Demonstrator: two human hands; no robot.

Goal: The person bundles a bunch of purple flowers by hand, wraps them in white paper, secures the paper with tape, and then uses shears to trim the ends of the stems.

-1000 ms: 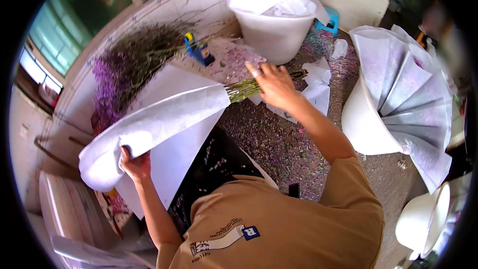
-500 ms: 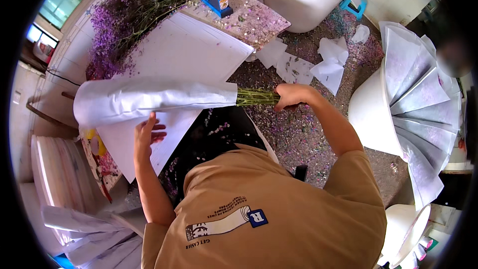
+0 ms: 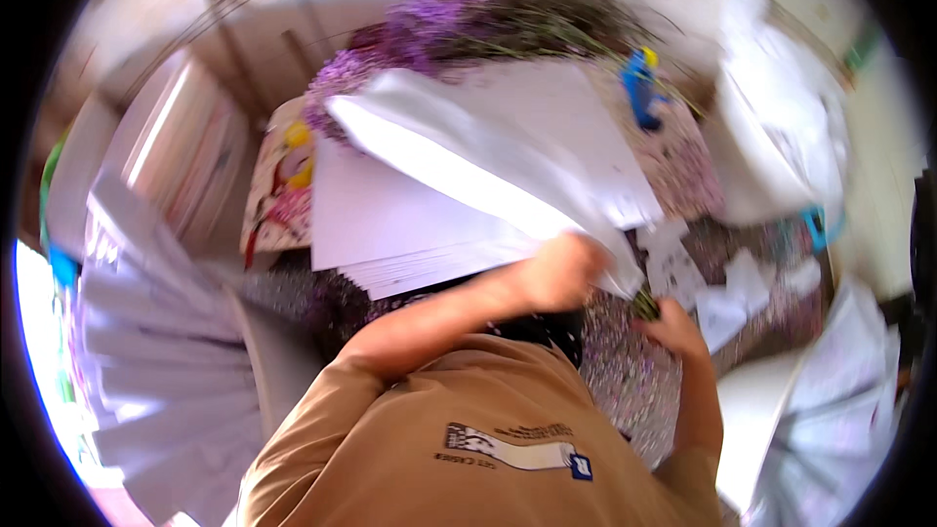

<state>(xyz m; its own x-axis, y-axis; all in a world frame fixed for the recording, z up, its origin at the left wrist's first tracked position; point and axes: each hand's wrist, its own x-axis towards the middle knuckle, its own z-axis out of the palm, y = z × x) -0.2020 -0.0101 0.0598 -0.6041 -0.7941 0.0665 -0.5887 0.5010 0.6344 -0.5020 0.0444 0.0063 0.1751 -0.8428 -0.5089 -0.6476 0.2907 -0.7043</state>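
A bunch of flowers rolled in a white paper wrap (image 3: 459,151) slants across a stack of large white paper sheets (image 3: 390,234). Green stems (image 3: 645,304) poke out of its narrow lower end, and my right hand (image 3: 675,326) is closed around them. My left hand (image 3: 561,273) is at the lower edge of the wrap, close to the stem end. Motion smears its fingers, so I cannot make out whether it grips the paper. The flower heads inside the wrap are hidden.
Loose purple flowers (image 3: 439,10) lie behind the sheets. A blue tape dispenser (image 3: 639,93) stands on a petal-strewn board at the right. Tubs of paper-wrapped bunches flank me, left (image 3: 278,361) and right (image 3: 756,410). Paper scraps (image 3: 727,298) litter the floor.
My view has swung left. The wrapped bunch has turned from level to slanting, stem end down toward me. My left hand has moved from the wide end to near the stems.
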